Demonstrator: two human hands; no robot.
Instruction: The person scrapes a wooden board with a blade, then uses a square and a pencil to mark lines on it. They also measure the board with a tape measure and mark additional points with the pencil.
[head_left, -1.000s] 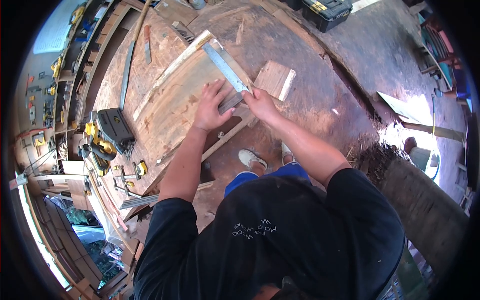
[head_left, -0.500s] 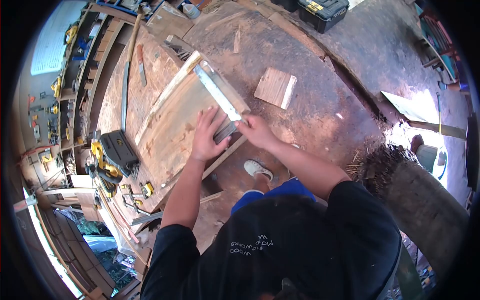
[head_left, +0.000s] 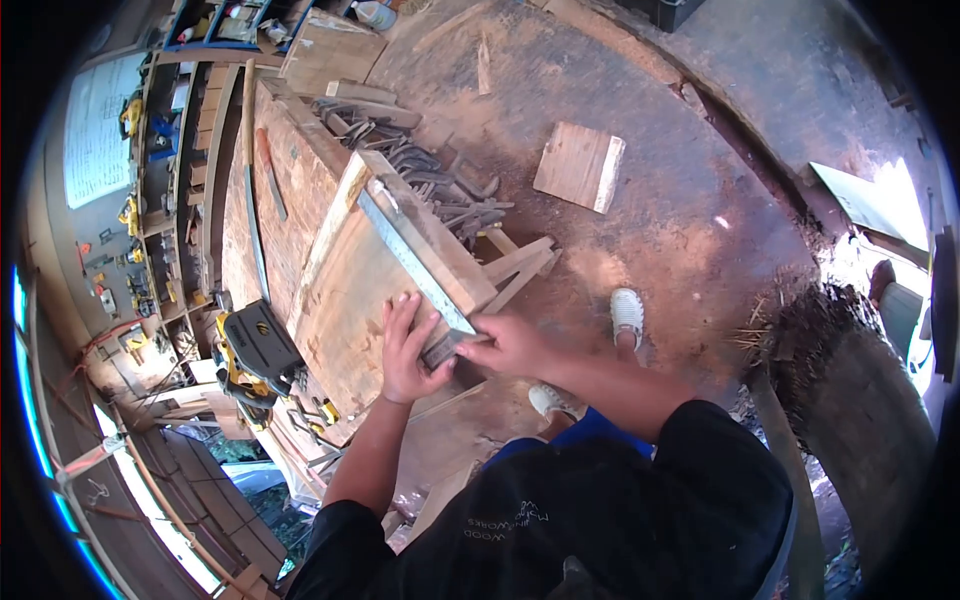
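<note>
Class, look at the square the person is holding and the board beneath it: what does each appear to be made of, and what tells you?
The square's blade looks like bare metal, probably steel: grey, flat, with a dull sheen. The board is wood, seemingly unfinished: pale brown, grain streaks, a rough lighter edge. The left hand presses on the board and the right hand is at the square's stock; the stock's material is unclear.

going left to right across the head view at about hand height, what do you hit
Black and yellow power tool → wooden board → left hand → right hand, both at the metal square → white shoe → dirt mound.
</note>
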